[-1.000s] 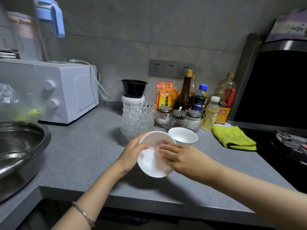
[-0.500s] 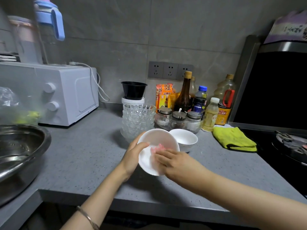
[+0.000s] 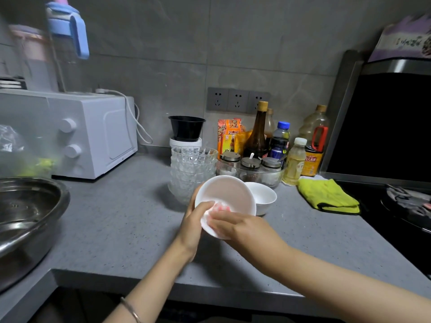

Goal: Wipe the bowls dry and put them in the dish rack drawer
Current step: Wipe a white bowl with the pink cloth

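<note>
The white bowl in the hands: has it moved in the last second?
Yes. The held bowl moved up in view, tilting more upright; its rim now hides more of the counter bowl behind it.

The grey speckled counter (image 3: 121, 220) fills the middle of the frame. At left stands a white oven (image 3: 93, 134). A steel basin (image 3: 28, 213) sits at the lower left, perhaps on the counter's corner. At centre is a stack of glass bowls (image 3: 191, 169), with a white bowl (image 3: 262, 197) just right of it. Behind them are a white tub (image 3: 185, 142), a glass dish of jars (image 3: 249, 172) and bottles (image 3: 256, 134). A yellow cloth (image 3: 326, 194) lies at right.
</note>
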The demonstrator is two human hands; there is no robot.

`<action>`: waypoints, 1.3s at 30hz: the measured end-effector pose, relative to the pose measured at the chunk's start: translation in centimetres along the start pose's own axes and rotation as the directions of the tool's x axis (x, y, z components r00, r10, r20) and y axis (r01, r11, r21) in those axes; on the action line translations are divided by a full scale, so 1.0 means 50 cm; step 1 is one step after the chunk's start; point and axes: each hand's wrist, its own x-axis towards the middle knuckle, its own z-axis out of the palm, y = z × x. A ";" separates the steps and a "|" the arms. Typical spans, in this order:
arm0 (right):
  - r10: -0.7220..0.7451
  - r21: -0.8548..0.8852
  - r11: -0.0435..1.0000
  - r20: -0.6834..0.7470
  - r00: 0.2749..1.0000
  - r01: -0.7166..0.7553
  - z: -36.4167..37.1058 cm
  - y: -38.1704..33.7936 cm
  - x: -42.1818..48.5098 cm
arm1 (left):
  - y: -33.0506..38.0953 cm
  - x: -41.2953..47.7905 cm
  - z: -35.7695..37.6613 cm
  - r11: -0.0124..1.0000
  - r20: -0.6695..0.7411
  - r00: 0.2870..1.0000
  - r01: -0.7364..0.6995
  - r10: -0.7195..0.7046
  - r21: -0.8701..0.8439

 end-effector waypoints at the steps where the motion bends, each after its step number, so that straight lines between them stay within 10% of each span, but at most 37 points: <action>1: -0.123 -0.118 0.985 0.014 0.992 0.124 -0.010 0.015 -0.006 | 0.007 0.002 -0.009 0.998 0.006 1.000 -0.014 0.013 0.058; 5: -0.321 -0.414 0.844 0.120 0.940 0.341 -0.036 0.067 -0.026 | 0.034 0.009 -0.032 0.958 0.274 0.959 -0.013 -0.069 0.288; 10: -0.241 -0.465 0.850 0.075 0.968 0.248 -0.023 0.048 -0.015 | 0.014 0.005 -0.022 0.983 0.166 0.986 -0.017 -0.015 0.184; 18: -0.007 -0.065 0.998 0.086 0.996 0.013 0.010 0.011 0.001 | 0.015 0.007 0.002 0.992 -0.044 0.997 -0.056 0.061 0.110; 22: -0.204 -0.362 0.899 0.153 0.967 0.247 -0.015 0.025 -0.012 | 0.041 0.013 -0.021 0.970 0.135 0.990 0.001 -0.034 0.241; 26: -0.071 -0.494 0.856 0.179 0.981 0.152 -0.020 0.008 -0.004 | 0.034 0.011 -0.019 0.976 0.211 0.977 -0.013 -0.034 0.216; 32: 0.243 0.026 0.969 0.084 0.966 -0.246 -0.036 -0.029 0.019 | 0.001 0.000 0.011 0.973 0.116 0.984 -0.155 0.137 0.168; 35: 0.019 0.054 0.998 0.270 0.963 -0.034 -0.053 0.009 -0.015 | 0.007 0.009 -0.014 0.973 0.074 0.987 -0.154 0.143 0.170; 39: -0.231 -0.319 0.878 0.374 0.898 0.358 -0.081 0.081 -0.009 | 0.020 0.013 -0.034 0.963 0.241 0.970 -0.078 0.014 0.259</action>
